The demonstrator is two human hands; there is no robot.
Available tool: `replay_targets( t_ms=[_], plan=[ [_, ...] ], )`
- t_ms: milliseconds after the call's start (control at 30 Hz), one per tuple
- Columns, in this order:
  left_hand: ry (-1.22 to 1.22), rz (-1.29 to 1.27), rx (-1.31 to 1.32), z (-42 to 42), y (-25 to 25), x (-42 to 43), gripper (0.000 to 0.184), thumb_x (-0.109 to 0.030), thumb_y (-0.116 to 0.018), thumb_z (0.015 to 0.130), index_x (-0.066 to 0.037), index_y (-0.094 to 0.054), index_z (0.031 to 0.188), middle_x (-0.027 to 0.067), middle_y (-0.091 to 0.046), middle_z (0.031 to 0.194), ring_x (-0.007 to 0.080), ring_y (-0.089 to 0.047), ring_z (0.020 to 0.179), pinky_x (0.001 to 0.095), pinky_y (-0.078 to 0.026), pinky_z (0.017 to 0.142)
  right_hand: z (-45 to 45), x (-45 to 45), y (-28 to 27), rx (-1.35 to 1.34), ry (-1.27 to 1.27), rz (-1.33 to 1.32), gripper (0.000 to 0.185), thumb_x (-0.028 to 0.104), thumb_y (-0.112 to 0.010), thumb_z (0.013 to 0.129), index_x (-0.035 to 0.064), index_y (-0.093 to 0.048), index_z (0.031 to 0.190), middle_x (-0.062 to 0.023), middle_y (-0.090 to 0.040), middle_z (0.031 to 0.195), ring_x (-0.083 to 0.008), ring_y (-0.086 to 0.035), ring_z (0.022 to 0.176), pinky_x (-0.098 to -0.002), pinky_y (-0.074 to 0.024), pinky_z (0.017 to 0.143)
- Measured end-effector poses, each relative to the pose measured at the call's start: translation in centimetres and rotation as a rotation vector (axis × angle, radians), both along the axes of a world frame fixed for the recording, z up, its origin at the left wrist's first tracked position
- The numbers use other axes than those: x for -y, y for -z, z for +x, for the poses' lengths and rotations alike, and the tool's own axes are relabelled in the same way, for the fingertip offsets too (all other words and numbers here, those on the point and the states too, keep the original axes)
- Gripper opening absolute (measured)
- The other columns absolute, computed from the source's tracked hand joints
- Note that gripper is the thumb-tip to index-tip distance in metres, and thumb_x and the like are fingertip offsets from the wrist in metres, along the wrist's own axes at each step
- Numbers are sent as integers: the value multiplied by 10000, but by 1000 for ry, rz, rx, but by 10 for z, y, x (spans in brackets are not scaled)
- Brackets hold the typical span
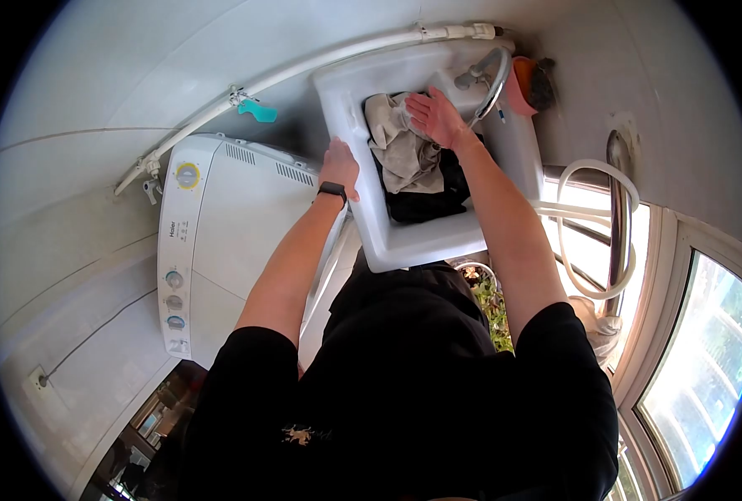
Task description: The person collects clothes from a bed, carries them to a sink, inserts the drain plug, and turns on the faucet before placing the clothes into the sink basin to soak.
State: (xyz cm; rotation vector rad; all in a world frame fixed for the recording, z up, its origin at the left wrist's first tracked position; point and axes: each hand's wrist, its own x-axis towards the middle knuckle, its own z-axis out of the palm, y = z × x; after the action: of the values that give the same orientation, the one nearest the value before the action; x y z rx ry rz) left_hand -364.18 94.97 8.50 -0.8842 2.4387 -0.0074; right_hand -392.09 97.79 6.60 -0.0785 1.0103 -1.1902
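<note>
A white sink [347, 100] stands in front of me with wet-looking laundry in its basin. On top lies a beige cloth garment [404, 159], with a black garment [429, 205] beneath and beside it. My right hand [439, 121] is over the beige cloth at the faucet side, fingers stretched out and holding nothing. Whether its fingertips touch the cloth I cannot tell. My left hand [341, 169], with a black band at the wrist, lies flat against the sink's left rim. A curved chrome faucet [498, 79] rises at the back right corner.
A white washing machine [245, 225] stands left of the sink. A pipe [304, 71] with a teal-handled valve [258, 111] runs along the wall. A pink container [521, 88] sits behind the faucet. To the right are a looped white hose [564, 250] and a window [696, 359].
</note>
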Motion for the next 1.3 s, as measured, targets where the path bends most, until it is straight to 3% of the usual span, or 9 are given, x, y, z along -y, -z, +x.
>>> replay_targets(
  t_ms=[233, 333, 467, 600, 867, 967, 1033, 1133, 1300],
  plan=[
    [0, -20, -12, 1, 4, 0, 1126, -513, -938, 526, 132, -516, 1347, 242, -430, 1466, 383, -355, 1370, 411, -360, 1107, 1, -3, -9, 40, -13, -61, 706, 526, -310, 1055, 16, -325, 1543, -87, -390, 1586, -191, -340, 1468, -348, -251, 1193],
    [-51, 105, 11, -1, 4, 4, 1373, -454, -977, 469, 167, -262, 1463, 373, -292, 1535, 427, -353, 1443, 443, -329, 1186, 1, -2, -10, 70, -29, -105, 684, 505, -309, 1061, 9, -353, 1529, -91, -434, 1557, -192, -394, 1435, -344, -275, 1182],
    [-47, 109, -1, 0, 4, 4, 1368, -454, -975, 478, 170, -260, 1462, 378, -287, 1535, 433, -352, 1440, 444, -325, 1188, -4, -2, -6, 104, -134, -171, 645, 489, -317, 1064, 25, -426, 1498, -90, -501, 1506, -201, -486, 1365, -343, -313, 1161],
    [-49, 112, 4, -1, 4, 4, 1365, -456, -972, 486, 174, -256, 1462, 383, -277, 1536, 437, -343, 1444, 446, -319, 1190, -2, -22, -11, -94, -297, -98, 594, 476, -353, 1057, 72, -486, 1472, -90, -544, 1462, -209, -527, 1327, -352, -371, 1124],
    [-40, 122, 10, -1, 1, 3, 1365, -458, -969, 494, 179, -249, 1464, 388, -267, 1537, 438, -330, 1451, 449, -318, 1190, -13, -102, 61, -572, -531, 253, 530, 489, -527, 992, 117, -615, 1360, -119, -642, 1337, -222, -613, 1223, -377, -456, 1052],
    [-41, 118, 8, -1, 1, 4, 1365, -452, -971, 492, 180, -250, 1462, 390, -267, 1536, 437, -333, 1450, 448, -321, 1189, -12, -153, 110, -1310, -559, -64, 313, 379, -611, 940, 145, -753, 1091, -169, -736, 1054, -327, -714, 979, -432, -569, 840],
    [-42, 122, 5, -1, 1, 4, 1366, -450, -972, 489, 180, -250, 1462, 391, -269, 1535, 438, -336, 1448, 447, -323, 1188, -4, -183, 110, -1391, -576, 30, 280, 362, -616, 929, 143, -750, 1043, -185, -722, 1027, -341, -703, 971, -450, -563, 851],
    [-51, 87, -63, 1, 1, 1, 1177, -410, -970, 511, 184, -430, 1371, 322, -342, 1507, 425, -319, 1413, 440, -329, 1152, 26, -229, 71, -1471, -621, 171, 268, 349, -627, 920, 128, -742, 1019, -173, -721, 996, -346, -685, 998, -463, -541, 898],
    [-79, 106, -67, 2, 8, 0, 1273, -400, -982, 492, 185, -332, 1417, 341, -306, 1521, 427, -287, 1449, 437, -322, 1177, 58, -272, 54, -1676, -588, 47, 333, 376, -652, 908, 103, -721, 1087, -138, -714, 1089, -320, -625, 1135, -451, -464, 1022]
  ],
)
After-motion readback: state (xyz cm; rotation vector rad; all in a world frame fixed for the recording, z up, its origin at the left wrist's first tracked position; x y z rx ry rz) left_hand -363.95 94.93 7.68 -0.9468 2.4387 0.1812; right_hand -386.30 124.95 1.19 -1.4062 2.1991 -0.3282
